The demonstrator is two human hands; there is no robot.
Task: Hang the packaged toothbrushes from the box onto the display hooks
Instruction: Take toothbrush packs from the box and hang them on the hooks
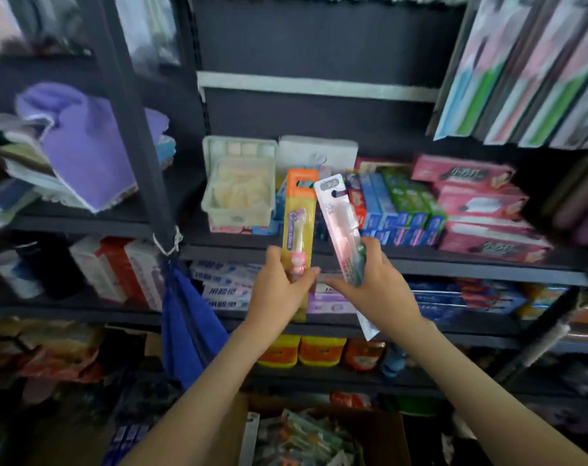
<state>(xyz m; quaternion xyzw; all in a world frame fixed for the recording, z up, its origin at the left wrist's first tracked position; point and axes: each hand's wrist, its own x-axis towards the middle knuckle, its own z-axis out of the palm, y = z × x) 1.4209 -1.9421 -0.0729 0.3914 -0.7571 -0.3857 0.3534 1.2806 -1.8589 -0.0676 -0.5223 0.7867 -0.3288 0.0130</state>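
In front of the toothpaste shelf (454, 260), the left hand (279, 290) grips a yellow-orange toothbrush pack (299, 210) upright; the right hand (380, 287), fingers (339, 284) curled, grips a clear pink pack (339, 210) tilted left. Below, the cardboard box (391, 428) holds more.

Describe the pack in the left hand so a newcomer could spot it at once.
In front of the dark shelving, two raised hands each hold a pack. The left hand grips a yellow pack with an orange top and a pink brush; the right hand holds a pale clear pack.
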